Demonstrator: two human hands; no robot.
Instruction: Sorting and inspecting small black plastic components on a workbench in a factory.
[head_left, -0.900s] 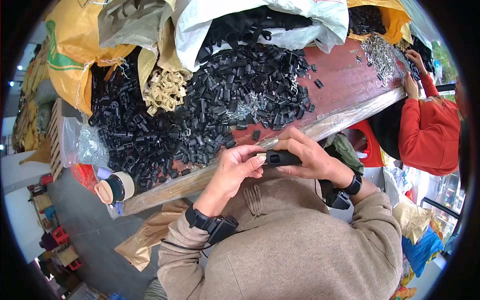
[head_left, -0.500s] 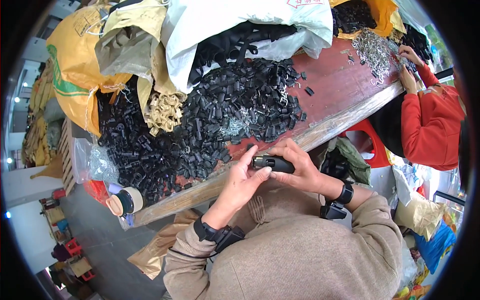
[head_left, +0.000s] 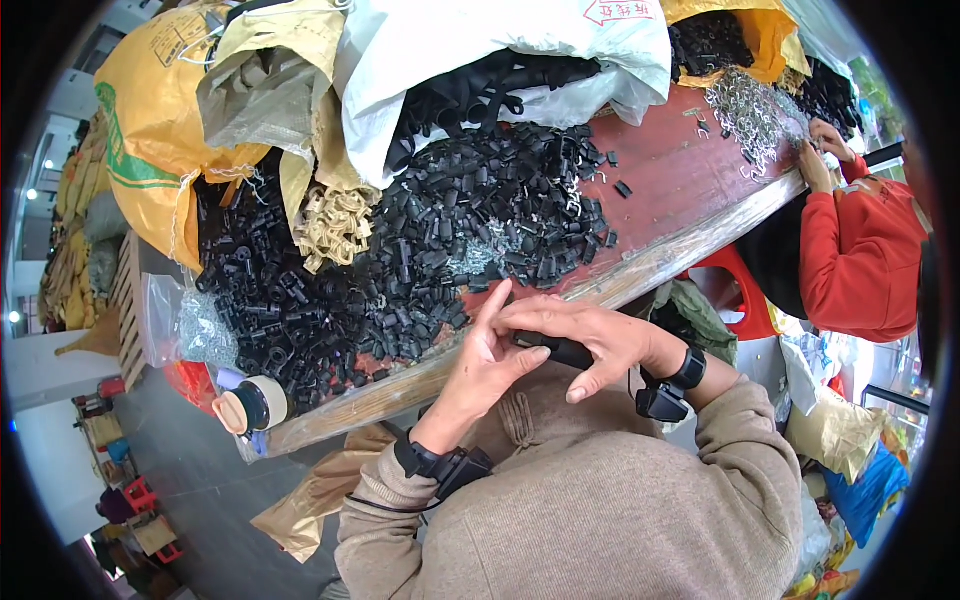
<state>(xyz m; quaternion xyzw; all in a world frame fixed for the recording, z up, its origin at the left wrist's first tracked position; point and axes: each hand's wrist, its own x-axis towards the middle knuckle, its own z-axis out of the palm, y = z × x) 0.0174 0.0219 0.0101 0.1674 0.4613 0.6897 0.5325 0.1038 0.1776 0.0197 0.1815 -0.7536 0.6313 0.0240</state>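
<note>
A rounded black plastic piece, like a small handle (head_left: 562,351), is held over my lap just off the table's front edge. My left hand (head_left: 476,372) grips its left end, thumb at the near side and index finger pointing up. Over the top of the piece lies my right hand (head_left: 612,338), fingers stretched across toward the left fingertips, its thumb spread away below. Those fingers hide much of the piece. Beyond my hands, a heap of small black plastic parts (head_left: 400,270) covers the table, with small silvery metal bits (head_left: 478,252) among them.
The red tabletop (head_left: 670,150) has a worn wooden edge (head_left: 680,235). White (head_left: 500,30) and yellow sacks (head_left: 150,130) stand behind the heap. Tan parts (head_left: 335,228) spill from one. A lidded jar (head_left: 262,402) is at the left corner. A person in red (head_left: 860,250) handles metal hooks (head_left: 745,115).
My right hand has shifted from gripping the black piece's right end to reaching over it, its thumb coming away. My left hand keeps its hold.
</note>
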